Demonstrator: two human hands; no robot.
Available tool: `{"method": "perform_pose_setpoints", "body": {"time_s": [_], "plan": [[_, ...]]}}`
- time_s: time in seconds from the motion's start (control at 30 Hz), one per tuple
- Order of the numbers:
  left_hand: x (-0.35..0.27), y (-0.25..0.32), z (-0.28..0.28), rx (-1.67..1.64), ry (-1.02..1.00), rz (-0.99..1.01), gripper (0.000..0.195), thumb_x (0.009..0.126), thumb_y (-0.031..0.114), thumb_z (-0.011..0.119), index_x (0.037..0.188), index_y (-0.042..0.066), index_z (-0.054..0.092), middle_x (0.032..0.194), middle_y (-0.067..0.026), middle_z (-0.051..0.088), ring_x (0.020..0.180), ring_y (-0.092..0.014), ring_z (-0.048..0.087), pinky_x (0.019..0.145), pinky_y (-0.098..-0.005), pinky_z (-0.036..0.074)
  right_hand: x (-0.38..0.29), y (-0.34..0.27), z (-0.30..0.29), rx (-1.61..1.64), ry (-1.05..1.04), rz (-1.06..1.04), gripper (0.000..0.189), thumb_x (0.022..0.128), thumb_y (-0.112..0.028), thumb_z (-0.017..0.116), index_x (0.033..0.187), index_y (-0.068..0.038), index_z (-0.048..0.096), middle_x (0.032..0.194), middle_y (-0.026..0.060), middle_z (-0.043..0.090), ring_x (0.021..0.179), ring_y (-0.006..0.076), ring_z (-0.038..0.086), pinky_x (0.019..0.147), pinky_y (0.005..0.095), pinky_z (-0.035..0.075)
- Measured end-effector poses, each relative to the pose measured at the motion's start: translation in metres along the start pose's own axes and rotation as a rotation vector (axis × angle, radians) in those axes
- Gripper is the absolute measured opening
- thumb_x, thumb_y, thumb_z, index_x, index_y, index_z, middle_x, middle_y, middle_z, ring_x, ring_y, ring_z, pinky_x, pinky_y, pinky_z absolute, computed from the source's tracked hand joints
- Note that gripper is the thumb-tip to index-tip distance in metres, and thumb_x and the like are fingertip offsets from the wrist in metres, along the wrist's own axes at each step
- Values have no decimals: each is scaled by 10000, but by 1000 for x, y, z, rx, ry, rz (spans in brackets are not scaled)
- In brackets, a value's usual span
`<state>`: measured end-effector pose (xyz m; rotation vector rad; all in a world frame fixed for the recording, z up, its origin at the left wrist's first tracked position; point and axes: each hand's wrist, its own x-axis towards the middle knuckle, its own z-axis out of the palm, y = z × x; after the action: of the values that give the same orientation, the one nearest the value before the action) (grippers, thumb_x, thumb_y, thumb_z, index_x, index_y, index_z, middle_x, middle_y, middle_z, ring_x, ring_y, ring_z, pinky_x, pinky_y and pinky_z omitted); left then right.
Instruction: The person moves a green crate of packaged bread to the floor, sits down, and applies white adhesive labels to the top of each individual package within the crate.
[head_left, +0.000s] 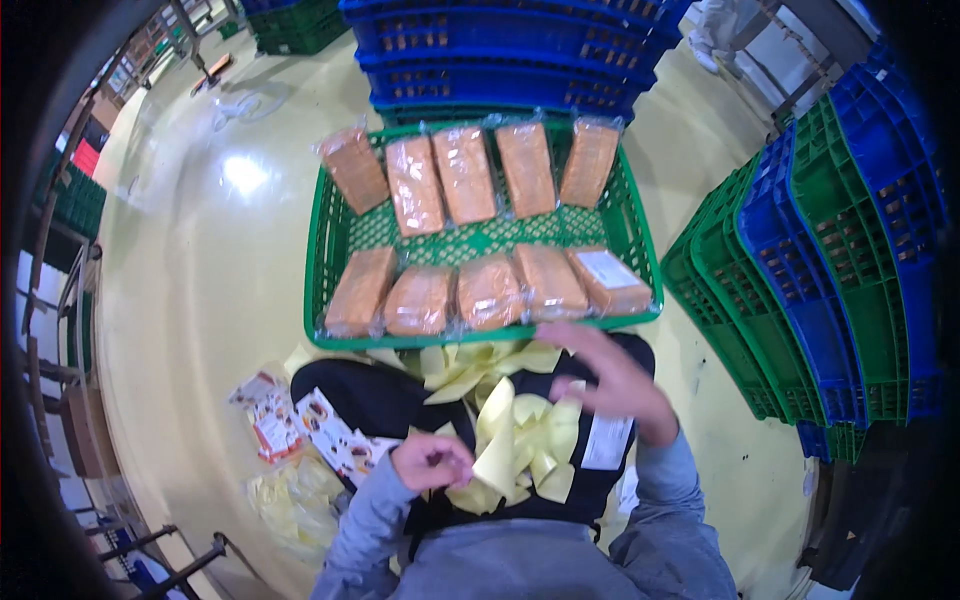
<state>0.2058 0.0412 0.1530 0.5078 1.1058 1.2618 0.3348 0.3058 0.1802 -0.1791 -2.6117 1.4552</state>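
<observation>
A green plastic crate (315, 247) lies before me with two rows of clear-wrapped brown blocks (416, 187), which look like sliced loaves. The nearest block at the right (626, 292) bears a white label (606, 268). My right hand (611, 375) is blurred, just below the crate's near rim, fingers apart, with no object visible in it. My left hand (433, 461) is above my lap with curled fingers, beside crumpled pale yellow paper strips (495, 450); whether it pinches anything is unclear. A sheet of white labels (606, 442) rests on my right thigh, and printed packaging sheets (330, 420) lie across my left leg.
Stacked blue and green crates stand behind the green crate (502, 75) and at the right (795, 262). More printed sheets (266, 420) and a clear yellowish plastic bag (296, 495) lie on the floor at the left. A person's white shoe (703, 51) shows at the upper right.
</observation>
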Motion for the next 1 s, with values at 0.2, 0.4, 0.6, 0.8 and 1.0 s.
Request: {"method": "perform_pose_setpoints", "body": {"time_s": [0.2, 0.4, 0.6, 0.8, 1.0], "plan": [[2, 22, 25, -18, -58, 53, 117, 808, 51, 619, 889, -30, 596, 774, -64, 618, 689, -102, 595, 644, -233, 482, -33, -66, 56, -18, -67, -221, 379, 735, -235, 684, 1070, -90, 578, 1165, 102, 519, 1076, 292, 492, 911, 395, 384], [-19, 23, 35, -95, -60, 120, 105, 805, 32, 611, 889, -30, 602, 776, -69, 613, 699, -118, 590, 654, -245, 478, -40, -75, 70, 301, -44, -253, 405, 684, -114, 716, 1057, -56, 572, 1067, 114, 545, 948, 271, 539, 810, 355, 425], [-36, 34, 40, -48, -124, 134, 126, 823, 36, 589, 921, -43, 598, 808, -79, 616, 734, -125, 590, 689, -247, 476, -41, -83, 79, 361, -67, -319, 308, 725, -33, 660, 1005, -42, 530, 912, 98, 562, 830, 247, 543, 744, 344, 418], [-41, 39, 40, 12, -137, 150, 76, 818, 22, 575, 866, -31, 604, 783, -81, 620, 735, -139, 593, 686, -252, 462, -42, -97, 72, 318, -106, -294, 225, 725, -47, 671, 923, -62, 565, 863, 63, 568, 810, 221, 545, 742, 326, 394], [-40, 46, 41, 85, -206, 137, 76, 828, 39, 566, 851, -23, 604, 769, -76, 620, 732, -135, 590, 691, -253, 454, -39, -107, 60, 221, -185, -316, 182, 743, -83, 661, 904, -97, 578, 840, 4, 564, 791, 188, 526, 701, 301, 349]]}}
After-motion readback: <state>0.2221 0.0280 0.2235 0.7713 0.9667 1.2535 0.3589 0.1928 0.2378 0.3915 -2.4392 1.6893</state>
